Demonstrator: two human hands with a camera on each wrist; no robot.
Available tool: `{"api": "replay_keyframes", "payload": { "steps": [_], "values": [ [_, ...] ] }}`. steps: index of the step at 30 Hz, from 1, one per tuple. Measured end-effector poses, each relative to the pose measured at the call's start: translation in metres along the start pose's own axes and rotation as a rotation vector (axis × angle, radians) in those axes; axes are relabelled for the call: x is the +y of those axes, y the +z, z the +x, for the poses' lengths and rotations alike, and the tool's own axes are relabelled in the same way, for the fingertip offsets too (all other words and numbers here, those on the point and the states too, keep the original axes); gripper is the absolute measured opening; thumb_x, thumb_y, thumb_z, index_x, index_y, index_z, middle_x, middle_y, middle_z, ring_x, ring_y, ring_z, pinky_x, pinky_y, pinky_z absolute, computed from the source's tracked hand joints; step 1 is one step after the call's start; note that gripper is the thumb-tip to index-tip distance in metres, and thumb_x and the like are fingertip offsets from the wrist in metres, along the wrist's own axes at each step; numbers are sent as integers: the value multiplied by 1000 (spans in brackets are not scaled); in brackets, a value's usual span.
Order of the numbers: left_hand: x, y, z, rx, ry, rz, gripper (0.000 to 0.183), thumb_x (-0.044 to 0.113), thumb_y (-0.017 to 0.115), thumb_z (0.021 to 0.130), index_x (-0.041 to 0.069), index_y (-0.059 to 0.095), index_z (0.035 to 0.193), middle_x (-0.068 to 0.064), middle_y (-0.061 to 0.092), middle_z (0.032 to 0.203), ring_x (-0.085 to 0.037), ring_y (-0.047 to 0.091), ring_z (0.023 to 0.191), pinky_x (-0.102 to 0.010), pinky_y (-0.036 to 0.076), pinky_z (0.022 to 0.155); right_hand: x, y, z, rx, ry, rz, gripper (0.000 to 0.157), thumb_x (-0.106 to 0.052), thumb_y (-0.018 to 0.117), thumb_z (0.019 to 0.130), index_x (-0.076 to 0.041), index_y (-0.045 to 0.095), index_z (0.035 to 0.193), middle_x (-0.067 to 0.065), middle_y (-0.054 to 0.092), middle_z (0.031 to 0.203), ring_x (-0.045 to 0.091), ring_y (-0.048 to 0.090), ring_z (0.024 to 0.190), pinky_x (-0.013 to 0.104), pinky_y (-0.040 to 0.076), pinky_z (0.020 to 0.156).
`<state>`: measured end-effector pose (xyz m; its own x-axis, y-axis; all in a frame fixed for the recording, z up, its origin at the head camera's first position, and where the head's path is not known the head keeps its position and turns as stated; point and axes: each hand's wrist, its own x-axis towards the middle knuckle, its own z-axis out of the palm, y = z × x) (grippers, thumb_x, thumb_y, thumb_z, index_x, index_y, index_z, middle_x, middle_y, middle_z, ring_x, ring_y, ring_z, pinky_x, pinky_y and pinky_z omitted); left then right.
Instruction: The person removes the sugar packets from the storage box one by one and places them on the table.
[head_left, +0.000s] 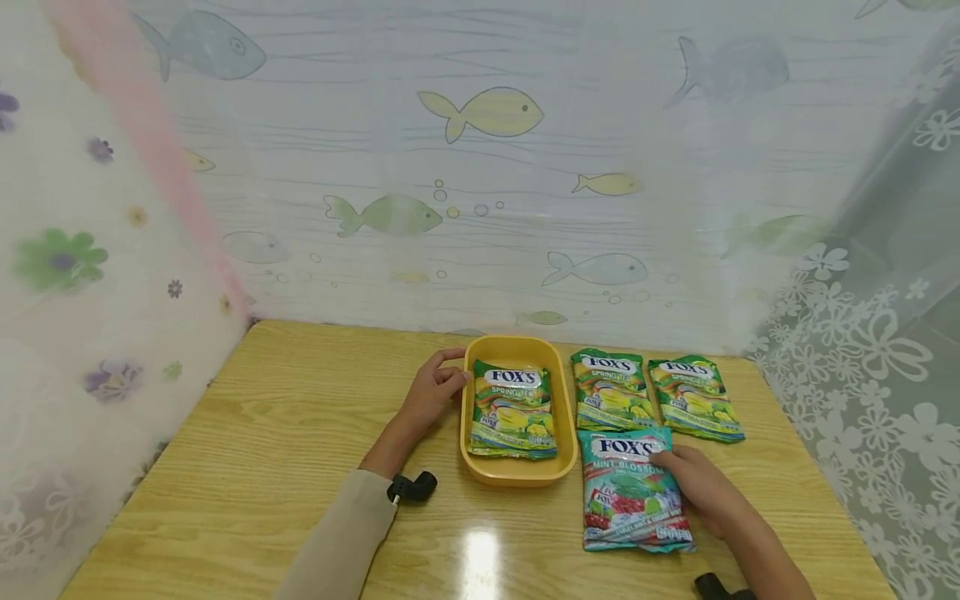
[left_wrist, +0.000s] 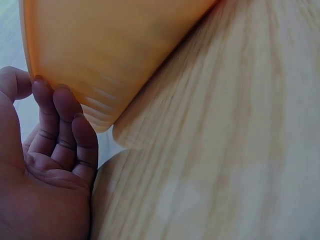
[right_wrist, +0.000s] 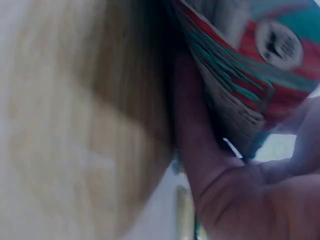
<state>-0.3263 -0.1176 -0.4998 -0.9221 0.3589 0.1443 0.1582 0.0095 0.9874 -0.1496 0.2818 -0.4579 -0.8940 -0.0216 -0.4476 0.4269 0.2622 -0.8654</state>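
Fish-print curtain (head_left: pixel 300 125): hangs across the back, pale, with yellow, green and blue fish over thin wavy lines.
Tabletop (head_left: pixel 285 400): light wood grain, with a bright reflection (head_left: pixel 480 558) at the front.
Side drapes: on the left, a flowered drape (head_left: pixel 112 292) with a pink band; on the right, a sheer drape (head_left: pixel 877 417) with white flowers.
Beige sleeve (head_left: pixel 337 533): covers the left forearm; the right forearm is bare.
Yellow tray (head_left: pixel 517 479): sits on the tabletop, between the 2 hands.
Mint Blossom bag (head_left: pixel 633 500): teal and red, marked FOX'S, right of the tray; its upper edge meets or overlaps the lower edge of the nearer loose bag. Whether it touches the wood, I cannot tell.
Spring Tea bags: 3, all green and yellow; 1 tray bag (head_left: pixel 513 412) lies face up inside the tray, while a nearer loose bag (head_left: pixel 612 396) and a farther loose bag (head_left: pixel 696 398) lie side by side to its right.
Left hand (head_left: pixel 431 392): pinches the tray's left wall, thumb at the rim, 3 fingertips against the outside.
Right hand (head_left: pixel 701 483): pinches the Mint Blossom bag by its right side, thumb on the front, fingers behind.
Wrist cameras: 2, black, a left camera (head_left: pixel 414 487) and a right camera (head_left: pixel 712 586).
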Motion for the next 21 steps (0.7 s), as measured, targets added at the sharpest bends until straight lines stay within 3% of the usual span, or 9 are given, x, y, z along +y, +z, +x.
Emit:
{"api": "replay_keyframes", "payload": {
  "steps": [11, 21],
  "values": [
    [-3, 0, 1, -7, -8, 0, 46, 16, 63, 108, 10, 51, 151, -25, 75, 101, -20, 68, 78, -32, 56, 79, -6, -17, -11, 87, 18, -227, 50, -25, 45, 115, 20, 57, 132, 15, 73, 105, 24, 73, 90, 43, 62, 78],
    [0, 1, 0, 0, 4, 13, 46, 16, 63, 107, 10, 51, 151, -23, 75, 100, -21, 66, 78, -33, 54, 78, -24, -25, -25, 206, -47, -361, 45, -26, 50, 113, 17, 57, 124, 13, 73, 95, 27, 74, 83, 40, 62, 75]
  ]
}}
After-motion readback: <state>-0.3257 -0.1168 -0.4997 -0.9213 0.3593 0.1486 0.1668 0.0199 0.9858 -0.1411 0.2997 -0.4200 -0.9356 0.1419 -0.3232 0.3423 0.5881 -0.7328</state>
